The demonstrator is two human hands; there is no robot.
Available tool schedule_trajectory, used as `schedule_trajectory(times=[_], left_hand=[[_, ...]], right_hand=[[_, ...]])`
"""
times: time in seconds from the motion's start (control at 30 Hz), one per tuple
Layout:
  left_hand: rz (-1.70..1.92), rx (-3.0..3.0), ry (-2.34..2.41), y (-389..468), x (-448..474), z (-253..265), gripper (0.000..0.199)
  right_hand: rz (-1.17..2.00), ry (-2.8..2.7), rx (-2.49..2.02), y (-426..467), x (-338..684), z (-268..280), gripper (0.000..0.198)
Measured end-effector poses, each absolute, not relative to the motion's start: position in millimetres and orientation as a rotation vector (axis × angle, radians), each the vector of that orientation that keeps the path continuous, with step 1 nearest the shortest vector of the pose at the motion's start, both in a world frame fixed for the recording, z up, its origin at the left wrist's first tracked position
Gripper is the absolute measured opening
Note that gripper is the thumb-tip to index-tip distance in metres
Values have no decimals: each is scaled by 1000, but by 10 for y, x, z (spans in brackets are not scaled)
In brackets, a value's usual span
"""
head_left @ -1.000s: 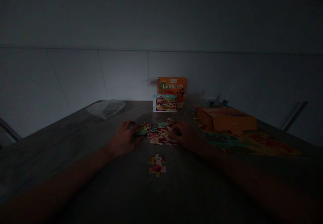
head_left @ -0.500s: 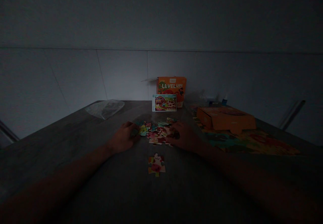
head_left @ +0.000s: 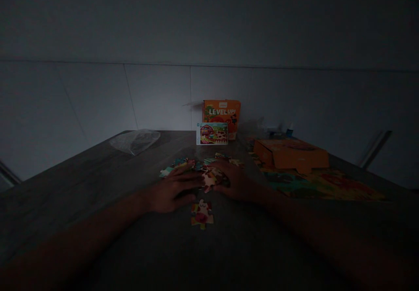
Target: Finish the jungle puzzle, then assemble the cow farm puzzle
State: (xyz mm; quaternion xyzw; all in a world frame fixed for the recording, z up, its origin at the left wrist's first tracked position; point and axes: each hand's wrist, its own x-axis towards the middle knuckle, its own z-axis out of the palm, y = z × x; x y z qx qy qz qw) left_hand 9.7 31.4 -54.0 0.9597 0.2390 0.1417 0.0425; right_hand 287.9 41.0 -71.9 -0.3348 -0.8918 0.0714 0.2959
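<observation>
The scene is very dark. My left hand (head_left: 172, 190) lies flat on the grey table (head_left: 98, 195), fingers stretched over loose jigsaw pieces (head_left: 183, 165). My right hand (head_left: 234, 179) rests on the same pile from the right, fingertips beside a pale pink piece (head_left: 208, 181) between both hands. A small joined cluster of pieces (head_left: 202, 214) lies just in front of my left hand. Whether either hand grips a piece cannot be made out.
An orange puzzle box (head_left: 221, 112) stands at the far wall with a picture card (head_left: 212, 133) leaning before it. A crumpled clear plastic bag (head_left: 135, 140) lies far left. An orange box lid (head_left: 291, 154) sits on a finished puzzle (head_left: 327, 185) at right.
Both hands slid inward and nearer over the pile. The pieces were spread; some now lie further left, and one pale piece sits between the hands.
</observation>
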Motion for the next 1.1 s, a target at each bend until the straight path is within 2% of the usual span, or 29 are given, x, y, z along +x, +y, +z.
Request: schedule_trajectory(times=[0.13,0.23,0.4,0.63,1.1], left_hand=[[483,2920,719,344,69,-561,42],[457,2936,763,349,51,-580,44],[428,2993,800,291,118,-565,49],[428,3056,630,262,198,-569,35],[612,3054,752,329,126,-572,28]], right_hand=[[54,-2386,-1050,385,2904,-693,62],[55,-2408,-1093,390,2909,-683,60],[105,-2439,-1008,409,2892,-695,55],[115,-2433,-897,447,2894,-731,57],[59,-2434,-897,463,2912,-755,57]])
